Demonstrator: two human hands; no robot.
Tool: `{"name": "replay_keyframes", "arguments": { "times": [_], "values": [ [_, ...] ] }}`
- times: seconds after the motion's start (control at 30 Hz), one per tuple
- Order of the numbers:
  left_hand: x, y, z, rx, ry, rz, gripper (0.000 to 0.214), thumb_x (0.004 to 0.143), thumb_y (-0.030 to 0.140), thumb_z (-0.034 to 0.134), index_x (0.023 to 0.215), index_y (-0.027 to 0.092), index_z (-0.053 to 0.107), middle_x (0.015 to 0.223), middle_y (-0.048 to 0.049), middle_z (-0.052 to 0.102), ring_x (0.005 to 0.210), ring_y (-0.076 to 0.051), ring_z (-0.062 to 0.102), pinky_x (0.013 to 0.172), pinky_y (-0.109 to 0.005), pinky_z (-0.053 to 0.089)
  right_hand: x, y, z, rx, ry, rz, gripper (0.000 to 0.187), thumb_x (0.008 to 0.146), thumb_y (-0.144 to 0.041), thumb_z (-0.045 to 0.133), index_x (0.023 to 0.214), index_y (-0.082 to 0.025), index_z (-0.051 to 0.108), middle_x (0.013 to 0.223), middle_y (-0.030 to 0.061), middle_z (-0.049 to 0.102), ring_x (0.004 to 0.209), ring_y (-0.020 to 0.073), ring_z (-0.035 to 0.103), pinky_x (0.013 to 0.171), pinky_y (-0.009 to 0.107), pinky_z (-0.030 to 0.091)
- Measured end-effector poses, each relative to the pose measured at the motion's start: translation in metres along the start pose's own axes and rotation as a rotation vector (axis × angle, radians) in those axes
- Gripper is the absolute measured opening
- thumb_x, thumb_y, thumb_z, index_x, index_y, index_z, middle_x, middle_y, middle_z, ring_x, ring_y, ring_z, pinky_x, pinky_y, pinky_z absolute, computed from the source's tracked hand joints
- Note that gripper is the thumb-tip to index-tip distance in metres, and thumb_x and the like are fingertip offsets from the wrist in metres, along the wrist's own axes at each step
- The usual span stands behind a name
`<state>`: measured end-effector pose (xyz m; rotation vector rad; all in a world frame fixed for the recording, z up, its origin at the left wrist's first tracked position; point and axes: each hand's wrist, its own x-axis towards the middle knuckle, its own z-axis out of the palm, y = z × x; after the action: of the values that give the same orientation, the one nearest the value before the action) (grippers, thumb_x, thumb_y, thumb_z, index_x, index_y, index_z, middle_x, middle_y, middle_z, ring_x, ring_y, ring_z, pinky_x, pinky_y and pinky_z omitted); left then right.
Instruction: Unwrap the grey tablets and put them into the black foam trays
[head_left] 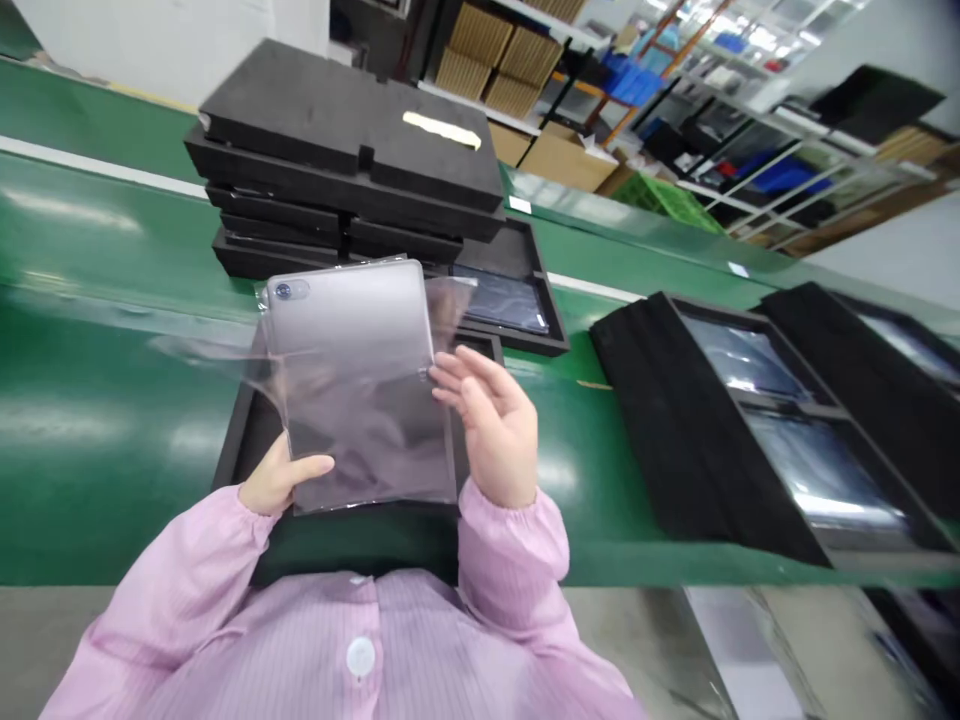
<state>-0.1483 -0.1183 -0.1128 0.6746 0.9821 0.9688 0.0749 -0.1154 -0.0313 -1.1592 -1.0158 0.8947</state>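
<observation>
I hold a grey tablet (352, 370) back side up, its camera at the top left, partly inside a clear plastic bag (390, 450). My left hand (279, 482) grips the tablet's lower left corner, thumb on top. My right hand (491, 425) is at the tablet's right edge, fingers curled against the bag there. Below the tablet lies a black foam tray (247, 440) on the green conveyor belt (97, 420).
A stack of black foam trays (345, 160) stands behind the tablet. More black trays holding bagged tablets (757, 420) lie to the right on the belt. Shelves with cardboard boxes and blue and green crates fill the background.
</observation>
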Motion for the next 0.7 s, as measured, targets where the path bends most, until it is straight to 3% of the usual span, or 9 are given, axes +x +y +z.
{"name": "replay_keyframes", "arguments": {
  "times": [0.1, 0.2, 0.3, 0.4, 0.53, 0.7],
  "values": [
    [-0.003, 0.005, 0.006, 0.011, 0.020, -0.017, 0.056, 0.054, 0.031, 0.090, 0.104, 0.016, 0.069, 0.101, -0.0095, 0.076, 0.096, -0.028, 0.070, 0.088, -0.037, 0.056, -0.001, 0.017, -0.009, -0.125, 0.083, 0.031, 0.037, 0.084, -0.037, 0.068, 0.118, -0.023, 0.068, 0.120, 0.0088, 0.072, 0.106, 0.0232, 0.070, 0.096, 0.042, 0.056],
    [-0.001, 0.006, 0.006, 0.068, 0.046, -0.006, 0.055, 0.053, 0.036, 0.091, 0.100, 0.016, 0.071, 0.096, -0.0091, 0.076, 0.090, -0.026, 0.071, 0.084, -0.035, 0.057, -0.018, 0.033, -0.010, -0.225, -0.076, 0.176, 0.047, 0.076, -0.036, 0.074, 0.120, -0.020, 0.066, 0.114, 0.0090, 0.073, 0.103, 0.0251, 0.069, 0.094, 0.041, 0.055],
    [0.005, 0.000, 0.000, 0.136, 0.053, 0.035, 0.056, 0.051, 0.039, 0.092, 0.097, 0.014, 0.071, 0.095, -0.0106, 0.076, 0.089, -0.027, 0.071, 0.081, -0.034, 0.057, -0.037, 0.047, -0.011, -0.297, -0.155, 0.307, 0.044, 0.071, -0.034, 0.078, 0.111, -0.018, 0.068, 0.108, 0.0076, 0.074, 0.100, 0.0266, 0.069, 0.093, 0.041, 0.054],
    [0.011, -0.005, -0.006, 0.203, -0.006, 0.020, 0.064, 0.042, 0.049, 0.094, 0.089, 0.012, 0.071, 0.090, -0.0134, 0.076, 0.089, -0.031, 0.072, 0.078, -0.035, 0.058, -0.046, 0.056, -0.017, -0.221, -0.123, 0.379, 0.036, 0.073, -0.037, 0.076, 0.103, -0.017, 0.071, 0.102, 0.0073, 0.076, 0.097, 0.0266, 0.069, 0.090, 0.039, 0.054],
    [0.008, -0.004, -0.002, 0.150, 0.072, 0.007, 0.064, 0.049, 0.052, 0.090, 0.094, 0.011, 0.070, 0.085, -0.0105, 0.076, 0.081, -0.027, 0.073, 0.072, -0.031, 0.058, -0.045, 0.058, -0.039, -0.153, 0.042, 0.355, 0.037, 0.071, -0.041, 0.078, 0.098, -0.017, 0.074, 0.095, 0.0066, 0.077, 0.092, 0.0254, 0.069, 0.085, 0.036, 0.054],
    [0.006, 0.004, 0.003, 0.112, 0.243, -0.056, 0.057, 0.058, 0.037, 0.089, 0.106, 0.013, 0.070, 0.098, -0.0094, 0.077, 0.088, -0.024, 0.073, 0.077, -0.029, 0.058, -0.041, 0.051, -0.090, -0.193, 0.405, 0.278, 0.042, 0.064, -0.049, 0.078, 0.087, -0.015, 0.072, 0.079, 0.0063, 0.074, 0.070, 0.0216, 0.068, 0.066, 0.034, 0.055]
  ]
}}
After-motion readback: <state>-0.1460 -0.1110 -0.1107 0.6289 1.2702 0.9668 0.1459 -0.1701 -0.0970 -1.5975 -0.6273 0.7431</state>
